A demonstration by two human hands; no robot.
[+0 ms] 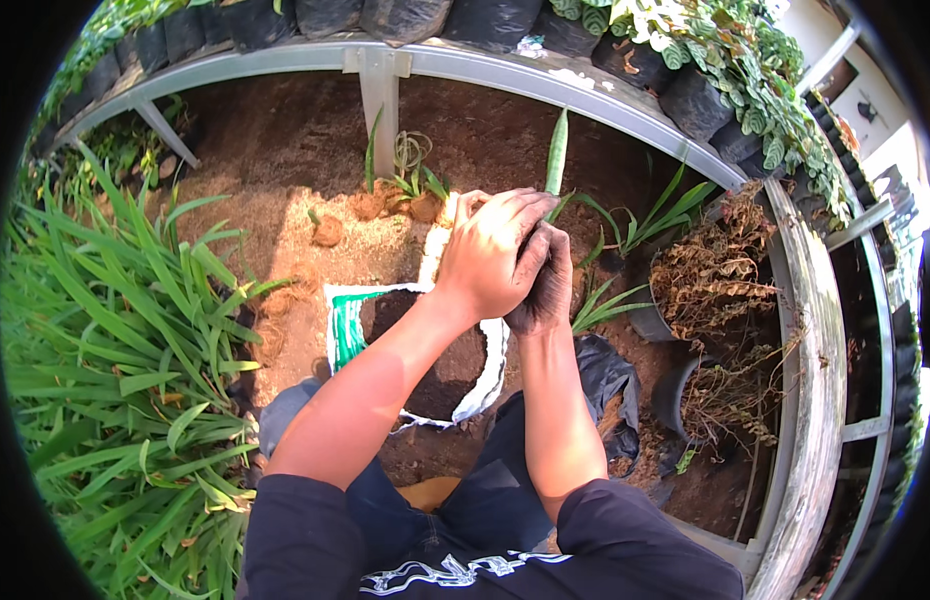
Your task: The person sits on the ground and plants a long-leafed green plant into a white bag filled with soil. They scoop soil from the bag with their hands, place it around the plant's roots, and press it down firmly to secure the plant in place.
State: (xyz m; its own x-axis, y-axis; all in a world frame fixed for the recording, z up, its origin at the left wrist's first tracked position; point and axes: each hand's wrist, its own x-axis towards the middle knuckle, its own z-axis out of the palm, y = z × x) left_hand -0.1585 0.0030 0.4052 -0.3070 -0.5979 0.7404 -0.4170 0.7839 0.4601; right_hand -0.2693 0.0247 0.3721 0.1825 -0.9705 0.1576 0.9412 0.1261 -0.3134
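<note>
My left hand arches over the top of my right hand, and the two are cupped together. Soil darkens the fingers of my right hand. From the far side of the fingers rises a broad, upright snake plant leaf; its base is hidden by the hands, which appear closed around it. Whatever else lies between the palms cannot be seen. Below the hands, between the knees, an open white and green sack holds dark soil. My forearms cross over part of the sack.
Fibre-wrapped balls, one of them small, sit on the ground ahead. Long-leaved plants crowd the left. On the right are dried plants in pots, a black plastic bag and a timber rail. A metal-framed bench carries potted plants.
</note>
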